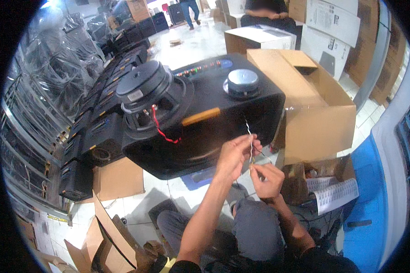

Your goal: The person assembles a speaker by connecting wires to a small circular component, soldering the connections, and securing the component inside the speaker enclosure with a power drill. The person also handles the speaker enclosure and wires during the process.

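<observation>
The person's left hand has its fingers pinched tight around a thin white wire, just past where it comes out of the dark near side of a big black speaker box, close to the box's near right corner. The right hand is lower down, just beside the left one. Its fingers are squeezed together on what looks like the wire's end, but that bit is too small and blurry for me to be sure. A thin black wire pokes out between the hands. On the box, a big round speaker sits at the left end, and a red wire runs from it to the near side. A round silver part sits toward the right end. An orange strip lies along the near top edge. An open brown carton stands to the right of the box.
</observation>
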Demonstrator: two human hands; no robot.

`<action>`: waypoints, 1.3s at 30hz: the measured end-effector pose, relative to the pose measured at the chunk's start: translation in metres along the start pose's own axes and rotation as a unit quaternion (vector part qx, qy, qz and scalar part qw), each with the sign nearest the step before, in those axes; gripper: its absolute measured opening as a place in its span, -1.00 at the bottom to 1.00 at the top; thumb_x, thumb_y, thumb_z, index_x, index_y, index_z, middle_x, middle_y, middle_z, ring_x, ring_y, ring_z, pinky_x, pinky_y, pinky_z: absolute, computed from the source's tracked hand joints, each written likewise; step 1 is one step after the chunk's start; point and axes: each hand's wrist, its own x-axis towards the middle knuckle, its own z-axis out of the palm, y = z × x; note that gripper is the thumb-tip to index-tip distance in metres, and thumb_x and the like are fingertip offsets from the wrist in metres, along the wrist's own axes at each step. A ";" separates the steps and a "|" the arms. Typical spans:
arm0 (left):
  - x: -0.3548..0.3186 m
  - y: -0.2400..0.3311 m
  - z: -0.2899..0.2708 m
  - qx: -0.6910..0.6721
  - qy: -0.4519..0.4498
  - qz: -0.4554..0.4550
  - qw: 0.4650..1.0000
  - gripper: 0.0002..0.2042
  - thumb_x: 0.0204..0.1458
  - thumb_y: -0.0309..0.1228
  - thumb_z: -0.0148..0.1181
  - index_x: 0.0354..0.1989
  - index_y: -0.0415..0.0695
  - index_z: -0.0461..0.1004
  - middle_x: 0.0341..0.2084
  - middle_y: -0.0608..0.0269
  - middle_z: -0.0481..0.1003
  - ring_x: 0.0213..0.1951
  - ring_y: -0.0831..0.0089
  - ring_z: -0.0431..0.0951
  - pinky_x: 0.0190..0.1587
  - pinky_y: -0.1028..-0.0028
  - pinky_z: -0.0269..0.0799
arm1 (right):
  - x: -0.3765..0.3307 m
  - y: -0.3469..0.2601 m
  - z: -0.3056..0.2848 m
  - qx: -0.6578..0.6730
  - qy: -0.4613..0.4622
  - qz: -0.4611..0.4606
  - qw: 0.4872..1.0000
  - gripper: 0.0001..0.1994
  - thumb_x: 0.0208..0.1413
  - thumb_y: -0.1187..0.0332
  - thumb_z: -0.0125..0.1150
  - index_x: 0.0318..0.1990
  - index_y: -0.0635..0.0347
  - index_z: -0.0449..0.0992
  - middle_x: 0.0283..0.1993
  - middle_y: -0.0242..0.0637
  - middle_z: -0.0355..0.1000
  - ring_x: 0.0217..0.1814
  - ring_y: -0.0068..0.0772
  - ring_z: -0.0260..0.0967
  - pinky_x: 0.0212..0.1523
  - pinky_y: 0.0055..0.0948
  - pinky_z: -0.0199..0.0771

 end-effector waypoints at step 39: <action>-0.001 -0.013 -0.010 0.271 0.135 0.139 0.943 -0.67 0.31 -0.23 0.21 -0.04 -0.28 0.65 -0.38 0.19 0.63 -0.30 0.42 0.61 -0.16 0.44 0.50 | 0.017 -0.006 -0.030 0.030 0.053 0.030 0.998 -0.92 0.05 0.59 0.38 -0.29 0.36 0.67 -0.50 -0.29 0.52 -0.55 -0.58 0.32 -0.55 -0.51 0.25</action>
